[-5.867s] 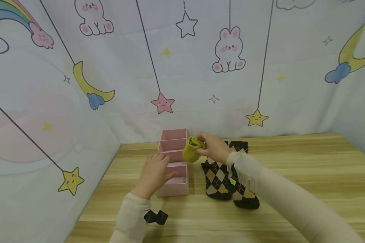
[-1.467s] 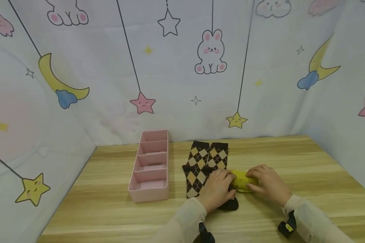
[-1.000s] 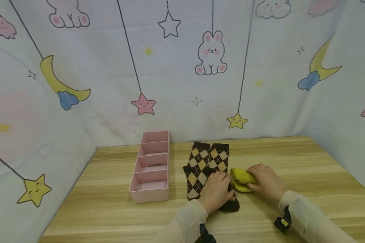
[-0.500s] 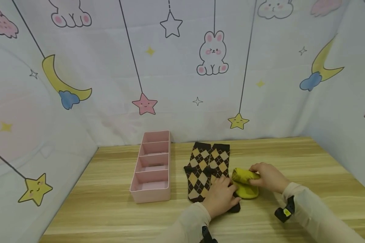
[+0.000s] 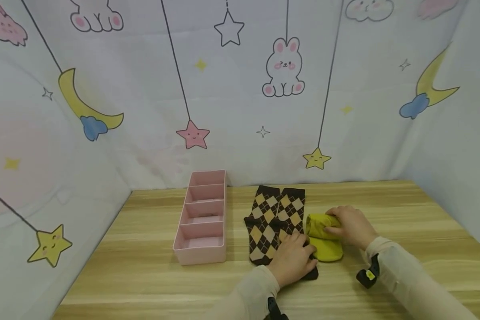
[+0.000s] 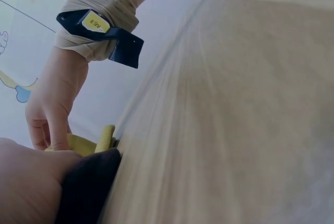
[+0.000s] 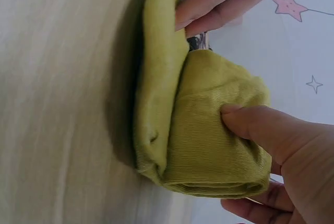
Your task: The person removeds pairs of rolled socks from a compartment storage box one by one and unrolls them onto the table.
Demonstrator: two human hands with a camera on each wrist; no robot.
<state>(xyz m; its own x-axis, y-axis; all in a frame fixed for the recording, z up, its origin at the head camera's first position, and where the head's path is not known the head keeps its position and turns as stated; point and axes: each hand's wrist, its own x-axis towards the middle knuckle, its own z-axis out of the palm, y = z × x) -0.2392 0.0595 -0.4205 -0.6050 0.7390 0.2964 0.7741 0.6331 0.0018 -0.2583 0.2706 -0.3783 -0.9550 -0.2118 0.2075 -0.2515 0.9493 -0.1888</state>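
Note:
A yellow sock (image 5: 329, 250) lies partly unrolled on the table, one flat rounded end under a thick rolled part. My right hand (image 5: 353, 226) grips the roll, thumb on the near face and fingers behind, as the right wrist view shows on the ribbed sock (image 7: 219, 135). Over the lower end of a dark argyle sock, my left hand (image 5: 291, 260) rests with loosely bent fingers. Its fingertips touch the flat end of the yellow sock. Two argyle socks (image 5: 262, 238) lie side by side, the right one partly hidden beneath the left hand.
Left of the socks stands a pink organizer box (image 5: 200, 255) with several compartments in a row. The wooden table (image 5: 144, 266) meets a white cartoon-printed curtain (image 5: 240, 155) at its back and sides.
Earlier my right hand held the yellow roll beside the box; it came down right of the argyle socks. Over the last second the roll has loosened, leaving a flat end on the table.

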